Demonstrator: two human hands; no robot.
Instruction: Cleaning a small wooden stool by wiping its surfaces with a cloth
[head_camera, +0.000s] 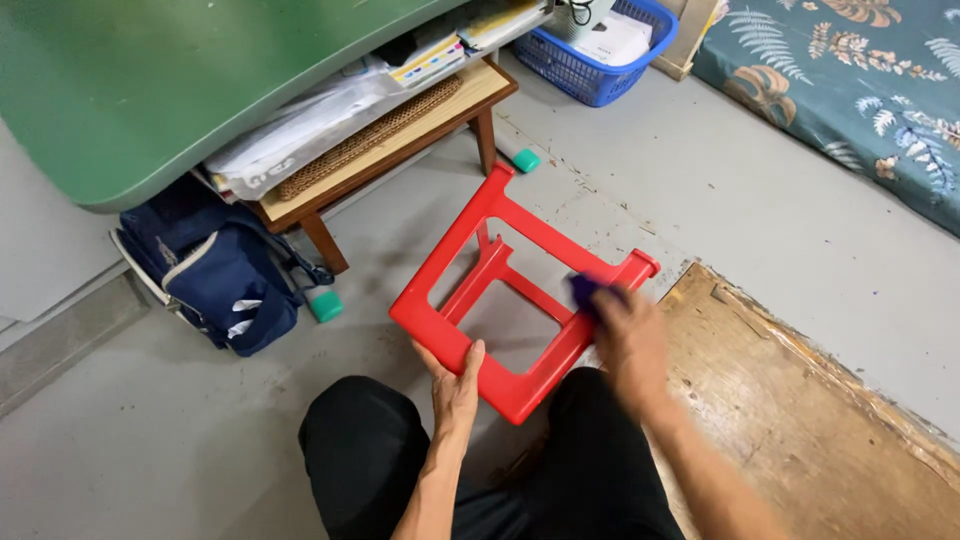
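Observation:
A red plastic stool (470, 240) lies tipped on its side in front of my knees, its legs pointing away from me. My left hand (455, 385) grips the near lower edge of the stool. My right hand (625, 335) is blurred and presses a small purple cloth (583, 290) against the stool's right side. Both hands touch the stool. I am wearing black trousers (370, 450).
A green table (150, 90) overhangs a low wooden shelf (400, 140) stacked with papers. A navy backpack (215, 270) leans at the left. A blue basket (600, 45) stands at the back, a leaf-patterned mattress (860, 80) at the right, and a worn wooden board (800, 420) beside me.

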